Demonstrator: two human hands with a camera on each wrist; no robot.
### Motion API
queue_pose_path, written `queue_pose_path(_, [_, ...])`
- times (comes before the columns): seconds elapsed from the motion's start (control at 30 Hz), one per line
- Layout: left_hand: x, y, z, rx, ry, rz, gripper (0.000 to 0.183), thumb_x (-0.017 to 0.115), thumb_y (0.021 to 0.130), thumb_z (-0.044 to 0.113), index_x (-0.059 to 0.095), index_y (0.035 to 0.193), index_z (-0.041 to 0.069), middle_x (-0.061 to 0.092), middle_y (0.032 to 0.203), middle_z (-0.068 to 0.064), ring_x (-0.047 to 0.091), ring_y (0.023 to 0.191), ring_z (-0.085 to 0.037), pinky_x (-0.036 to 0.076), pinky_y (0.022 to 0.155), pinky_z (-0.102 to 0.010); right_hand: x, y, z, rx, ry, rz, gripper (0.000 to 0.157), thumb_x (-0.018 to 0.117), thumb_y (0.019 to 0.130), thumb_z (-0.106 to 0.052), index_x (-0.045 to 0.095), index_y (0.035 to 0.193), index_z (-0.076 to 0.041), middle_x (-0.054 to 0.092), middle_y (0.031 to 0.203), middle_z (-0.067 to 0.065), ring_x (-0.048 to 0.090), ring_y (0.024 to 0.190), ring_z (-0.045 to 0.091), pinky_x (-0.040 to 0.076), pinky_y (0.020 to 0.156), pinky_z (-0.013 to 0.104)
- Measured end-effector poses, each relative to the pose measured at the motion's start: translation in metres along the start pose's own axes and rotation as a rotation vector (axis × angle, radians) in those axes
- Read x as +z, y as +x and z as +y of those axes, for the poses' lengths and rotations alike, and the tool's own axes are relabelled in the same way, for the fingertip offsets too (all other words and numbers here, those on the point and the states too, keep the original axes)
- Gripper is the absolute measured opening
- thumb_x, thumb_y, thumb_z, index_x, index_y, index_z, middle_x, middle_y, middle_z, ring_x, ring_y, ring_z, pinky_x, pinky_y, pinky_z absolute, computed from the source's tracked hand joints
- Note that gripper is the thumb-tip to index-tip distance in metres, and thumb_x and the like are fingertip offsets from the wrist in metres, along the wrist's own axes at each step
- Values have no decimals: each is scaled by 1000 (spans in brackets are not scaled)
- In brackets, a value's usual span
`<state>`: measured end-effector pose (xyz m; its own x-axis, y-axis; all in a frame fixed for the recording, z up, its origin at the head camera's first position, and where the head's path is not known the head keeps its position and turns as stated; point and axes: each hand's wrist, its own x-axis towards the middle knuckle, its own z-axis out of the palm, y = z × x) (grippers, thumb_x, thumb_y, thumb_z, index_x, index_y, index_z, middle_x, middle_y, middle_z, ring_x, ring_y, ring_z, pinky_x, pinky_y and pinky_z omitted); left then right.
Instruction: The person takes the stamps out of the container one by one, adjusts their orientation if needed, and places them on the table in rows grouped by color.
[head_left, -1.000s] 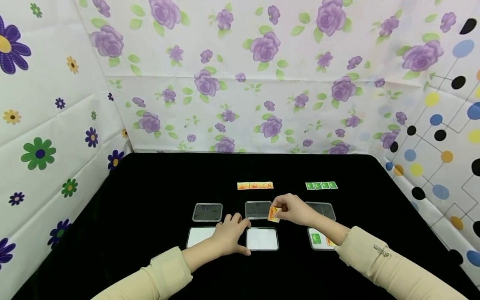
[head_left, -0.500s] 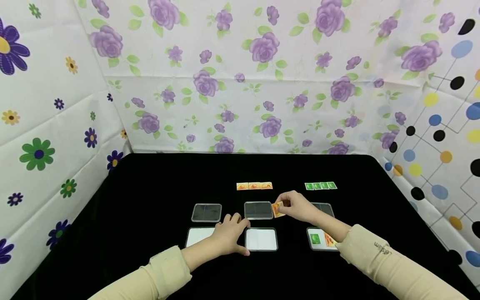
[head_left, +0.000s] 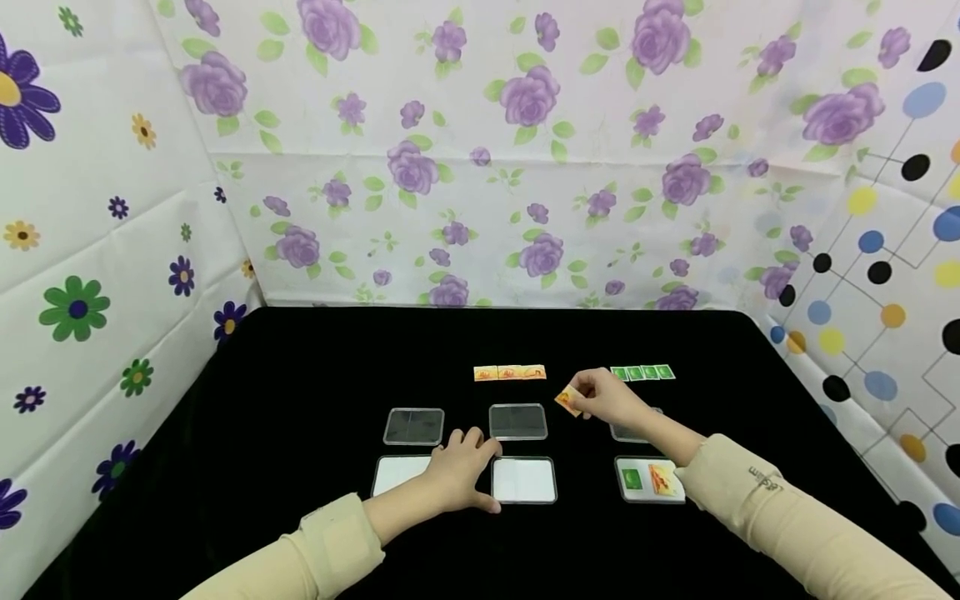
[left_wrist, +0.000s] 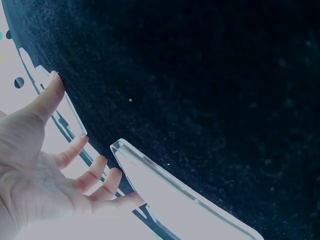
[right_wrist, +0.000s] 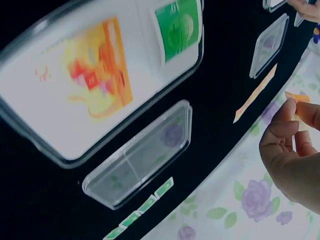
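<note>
My right hand (head_left: 611,398) pinches a small orange-and-yellow picture card (head_left: 567,400) between thumb and fingers, above the cloth right of the middle clear lid (head_left: 517,422). My left hand (head_left: 459,471) spreads its fingers between the left white-bottomed case (head_left: 396,475) and the middle one (head_left: 524,481). In the left wrist view its fingers (left_wrist: 100,175) are nearly straight and hold nothing; whether they touch a case I cannot tell. The right white-bottomed case (right_wrist: 60,145) holds an orange picture card (right_wrist: 97,70) and a green one (right_wrist: 178,30).
Behind the cases lie the left clear lid (head_left: 414,427) and the right clear lid (right_wrist: 140,157), partly under my right arm in the head view. Farther back are a row of orange cards (head_left: 510,372) and a row of green cards (head_left: 651,372). Patterned cloth walls (head_left: 480,208) enclose the black table.
My right hand has moved up and to the right with the orange card, away from the middle clear lid. The left hand stays in place.
</note>
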<state>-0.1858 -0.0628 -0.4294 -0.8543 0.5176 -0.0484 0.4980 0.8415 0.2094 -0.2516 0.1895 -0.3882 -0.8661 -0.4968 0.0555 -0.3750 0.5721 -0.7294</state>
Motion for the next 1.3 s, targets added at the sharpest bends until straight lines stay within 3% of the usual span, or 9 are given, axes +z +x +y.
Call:
queue_pose_path(0.2, [-3, -1, 0, -1, 0, -5, 70, 74, 58, 50, 49, 115, 18, 47, 113, -9, 45, 101, -28, 45, 73, -51, -6, 10, 10, -33, -69, 49, 10, 50, 85, 2, 58, 91, 6, 58, 74, 16, 56, 59, 26, 49, 53, 30])
queue_pose_path(0.33, [-4, -3, 1, 5, -1, -4, 71, 74, 58, 50, 49, 116, 17, 47, 113, -9, 45, 101, -28, 45, 73, -51, -8, 13, 14, -28, -104, 62, 13, 46, 88, 1, 58, 92, 5, 56, 70, 15, 54, 57, 20, 45, 49, 23])
queue_pose_path(0.6, [-3, -2, 1, 0, 10, 1, 71, 74, 58, 51, 49, 115, 18, 47, 113, -9, 45, 102, -29, 46, 73, -51, -16, 24, 19, -51, -218, 50, 12, 48, 86, 2, 60, 88, 2, 56, 66, 11, 38, 48, 7, 35, 49, 23])
queue_pose_path(0.83, [-2, -2, 0, 0, 15, 5, 71, 74, 57, 51, 49, 115, 18, 47, 112, -8, 46, 101, -28, 45, 73, -50, -17, 30, 23, -73, -291, 44, 10, 52, 83, 4, 60, 89, 3, 58, 72, 13, 48, 55, 10, 43, 55, 27])
queue_pose_path(1.0, [-1, -1, 0, -2, 20, 12, 71, 74, 56, 52, 49, 114, 18, 47, 112, -8, 46, 100, -28, 46, 72, -50, -16, 38, 26, -21, -309, 71, 8, 61, 79, 0, 60, 87, 0, 59, 71, 11, 52, 59, 12, 45, 57, 29])
queue_pose_path(1.3, [-2, -2, -1, -3, 13, 2, 71, 73, 57, 52, 49, 115, 18, 47, 112, -8, 45, 101, -28, 46, 72, -49, -13, 54, 29, 98, -279, 93, 4, 60, 80, -4, 60, 83, 0, 58, 70, 9, 51, 57, 13, 44, 58, 28])
